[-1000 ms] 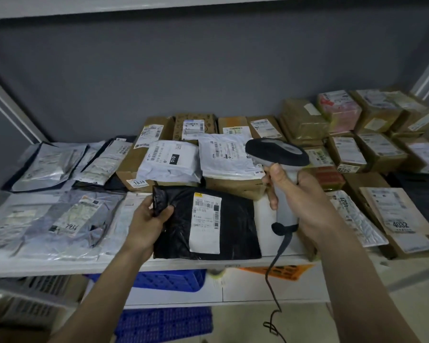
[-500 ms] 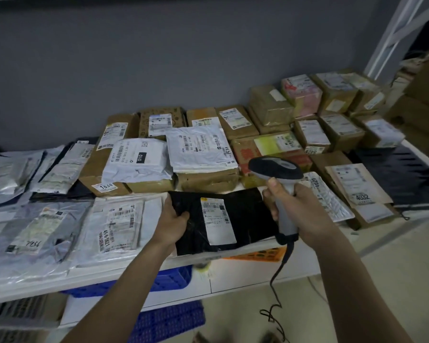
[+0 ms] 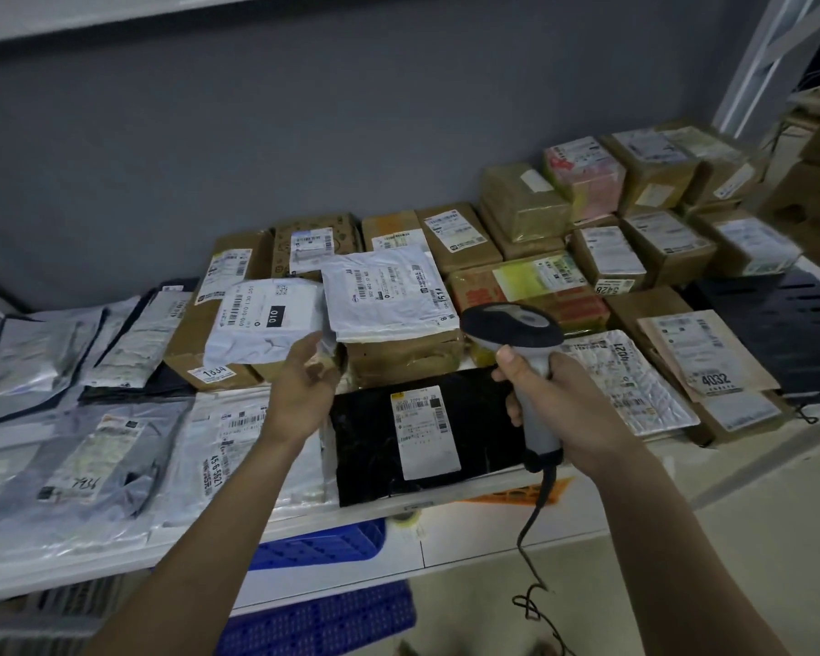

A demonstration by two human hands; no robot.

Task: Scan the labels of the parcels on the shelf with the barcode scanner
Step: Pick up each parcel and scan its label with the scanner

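Two hands: right hand [image 3: 569, 400] grips one grey pistol-shaped barcode scanner [image 3: 517, 333] at centre; left hand [image 3: 304, 390], fingers relaxed, above one glossy black parcel [image 3: 379, 447] bearing one white label [image 3: 424, 430], lower centre.

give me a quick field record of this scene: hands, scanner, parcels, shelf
left hand: open, raised above the shelf, near the white mailer
right hand: grips the scanner
scanner: head toward the parcels, cable hanging down
black parcel: flat at the front edge, label up, no hand on it
shelf: white, holding mailers on the left, cardboard boxes at the back and right
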